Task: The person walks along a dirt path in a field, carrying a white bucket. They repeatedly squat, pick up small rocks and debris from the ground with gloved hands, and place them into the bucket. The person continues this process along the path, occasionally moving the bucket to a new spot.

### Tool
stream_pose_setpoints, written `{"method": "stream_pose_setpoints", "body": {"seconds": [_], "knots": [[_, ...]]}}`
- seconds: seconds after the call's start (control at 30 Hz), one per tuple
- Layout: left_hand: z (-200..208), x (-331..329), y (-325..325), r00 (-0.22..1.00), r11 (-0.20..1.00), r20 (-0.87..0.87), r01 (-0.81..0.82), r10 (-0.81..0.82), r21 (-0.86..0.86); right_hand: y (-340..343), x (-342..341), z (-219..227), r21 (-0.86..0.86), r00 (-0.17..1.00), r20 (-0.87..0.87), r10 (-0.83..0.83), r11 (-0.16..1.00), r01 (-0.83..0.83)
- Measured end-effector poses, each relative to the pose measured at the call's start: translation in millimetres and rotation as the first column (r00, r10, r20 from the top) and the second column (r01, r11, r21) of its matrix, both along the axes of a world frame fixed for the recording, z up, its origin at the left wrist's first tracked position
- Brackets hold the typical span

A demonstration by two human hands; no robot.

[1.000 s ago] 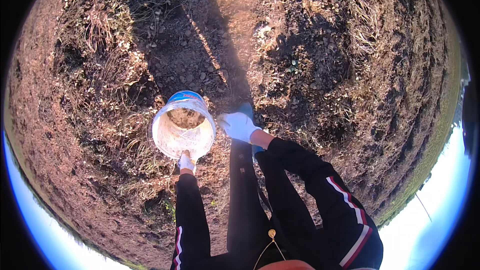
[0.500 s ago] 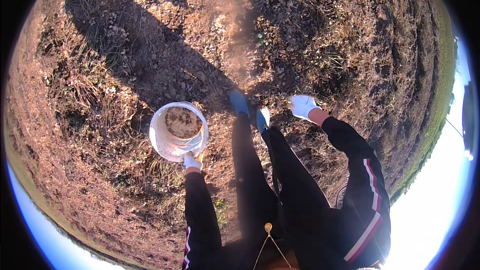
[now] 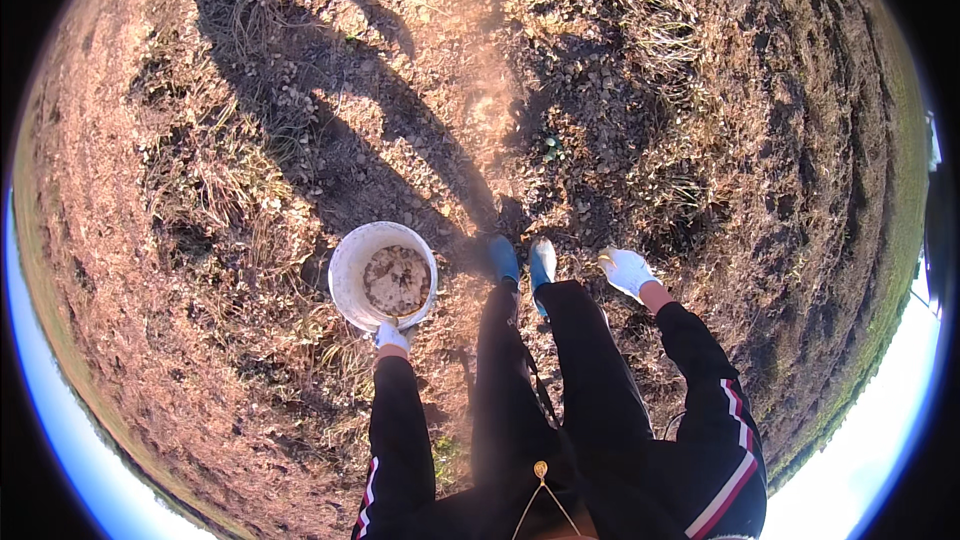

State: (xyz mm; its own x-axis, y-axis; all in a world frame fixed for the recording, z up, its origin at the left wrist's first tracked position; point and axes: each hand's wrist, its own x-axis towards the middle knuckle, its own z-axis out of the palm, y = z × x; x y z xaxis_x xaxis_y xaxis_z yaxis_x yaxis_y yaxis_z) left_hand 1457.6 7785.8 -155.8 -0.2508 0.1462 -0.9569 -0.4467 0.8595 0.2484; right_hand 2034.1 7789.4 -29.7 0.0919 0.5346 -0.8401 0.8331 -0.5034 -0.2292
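A white bucket [image 3: 346, 275] tilts toward me on my left, its walls smeared with dirt and its bottom covered by brown and pale patches. My left hand [image 3: 391, 337], in a white glove, grips the near rim. Out to the right of my shoes, my right hand [image 3: 627, 272], also gloved in white, is closed above the dry soil. A small yellowish-brown bit shows at its fingertips, too small to name. Nothing else touches that hand.
Rows of dry soil [image 3: 480, 105] with straw and withered leaves run away from me. Clumps of dried stalks [image 3: 655, 15] lie ahead to the right. A small green plant [image 3: 553, 148] grows in front of my blue shoes [image 3: 504, 259]. My shadow [image 3: 340, 90] falls ahead left.
Both hands and the bucket have shifted slightly right and down in view. The ground and my shadow have shifted too, and more of the bucket's bottom shows.
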Motion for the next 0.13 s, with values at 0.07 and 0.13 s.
{"method": "stream_pose_setpoints", "body": {"seconds": [0.07, 0.13], "knots": [[-1, -5, 5, 0.993, 0.992, -0.085, -0.090, 0.082, -0.092, 12, 10, 4, -0.053, 1.000, 0.014, -0.010, 0.999, 0.011], [3, -7, 14, 0.978, 0.967, -0.085, -0.201, 0.190, -0.154, 16, 24, 4, -0.089, 0.999, 0.045, -0.025, 0.996, 0.029]]}}
